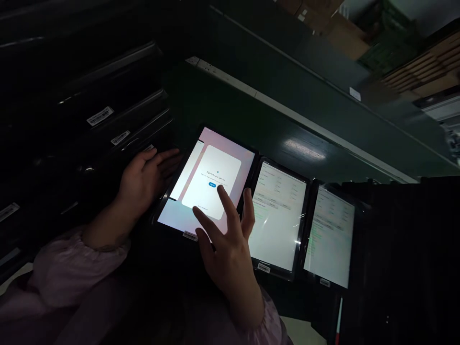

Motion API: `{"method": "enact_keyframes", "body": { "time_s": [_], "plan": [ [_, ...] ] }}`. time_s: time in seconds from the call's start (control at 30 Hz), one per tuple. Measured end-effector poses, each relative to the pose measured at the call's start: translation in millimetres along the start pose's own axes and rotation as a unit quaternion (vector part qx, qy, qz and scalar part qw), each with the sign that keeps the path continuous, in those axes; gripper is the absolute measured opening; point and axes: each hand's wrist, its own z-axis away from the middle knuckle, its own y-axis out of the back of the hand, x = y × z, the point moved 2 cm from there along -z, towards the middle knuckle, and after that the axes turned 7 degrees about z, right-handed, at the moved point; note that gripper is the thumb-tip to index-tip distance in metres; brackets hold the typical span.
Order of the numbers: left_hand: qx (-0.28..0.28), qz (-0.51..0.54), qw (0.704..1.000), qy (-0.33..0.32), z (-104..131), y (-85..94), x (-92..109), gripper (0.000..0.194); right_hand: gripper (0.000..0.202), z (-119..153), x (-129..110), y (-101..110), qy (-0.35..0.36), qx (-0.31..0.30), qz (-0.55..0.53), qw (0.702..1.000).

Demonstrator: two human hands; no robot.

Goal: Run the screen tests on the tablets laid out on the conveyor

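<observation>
A lit tablet (226, 160) lies tilted in front of me, its screen showing a white card with a blue sign-in button on a pink and blue background. Over the lower part of that screen, my right hand (232, 254) is open with fingers spread; whether a fingertip touches the glass I cannot tell. Along the tablet's left edge, my left hand (142, 179) has its fingers stretched out, some in shadow, and does not wrap round anything visible. A second tablet (278, 220) with a white page of text is just to the right, partly behind my right hand.
A third lit tablet (330, 235) lies farther right, near a thin red and white stick (339, 318). Several dark devices with barcode labels (100, 116) are lined up at left. A pale strip (251, 90) borders the dark green surface. Cardboard boxes (347, 36) and green crates (388, 45) stand at the back right.
</observation>
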Motion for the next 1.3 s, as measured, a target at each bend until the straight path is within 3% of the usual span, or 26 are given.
{"method": "enact_keyframes", "body": {
  "time_s": [0.1,0.17,0.3,0.47,0.83,1.3],
  "plan": [
    [-0.01,-0.014,1.0,-0.014,2,-1.7,-1,0.044,0.024,1,7,-3,-0.014,-0.001,-0.001,1.0],
    [-0.025,-0.06,0.997,-0.029,2,-0.7,-1,0.044,0.018,4,17,-1,-0.043,0.03,-0.005,0.999],
    [-0.038,-0.17,0.984,-0.027,2,6.0,-1,0.056,0.023,9,37,6,-0.089,0.083,-0.002,0.993],
    [-0.035,-0.243,0.969,-0.021,7,6.2,-4,0.067,0.018,9,39,7,-0.076,0.103,-0.014,0.992],
    [-0.07,-0.256,0.963,-0.039,10,-0.9,-7,0.065,0.031,3,21,-4,-0.02,-0.014,0.009,1.0],
    [-0.029,-0.294,0.954,-0.057,1,8.2,-6,0.066,0.028,21,45,13,-0.075,0.115,-0.06,0.989]
  ]
}}
